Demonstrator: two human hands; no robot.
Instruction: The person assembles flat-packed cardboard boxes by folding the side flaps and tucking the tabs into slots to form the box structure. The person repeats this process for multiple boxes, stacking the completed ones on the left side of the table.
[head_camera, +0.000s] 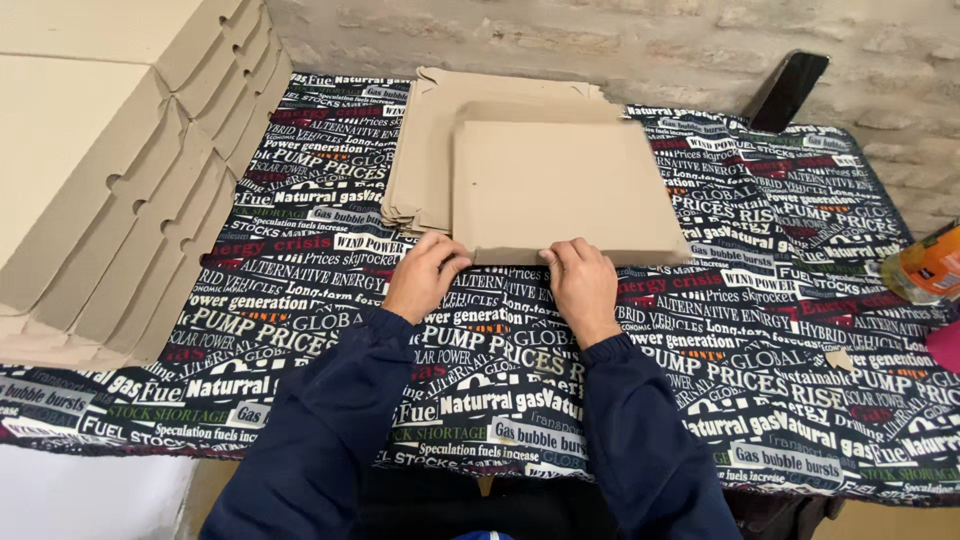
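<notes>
A flat tan cardboard box (565, 185), folded shut, lies on the table in front of me. My left hand (425, 275) grips its near edge at the left corner. My right hand (582, 285) grips the same edge a little to the right. Both hands have their fingers curled onto the front flap. Under and behind the box sits a pile of flat unfolded cardboard blanks (425, 160). My sleeves are dark blue.
A tall stack of folded cardboard boxes (110, 170) fills the left of the table. The table carries a dark cloth (780, 330) printed with words. A clear bottle with an orange label (925, 265) lies at the right edge. A dark chair back (790, 88) stands by the brick wall.
</notes>
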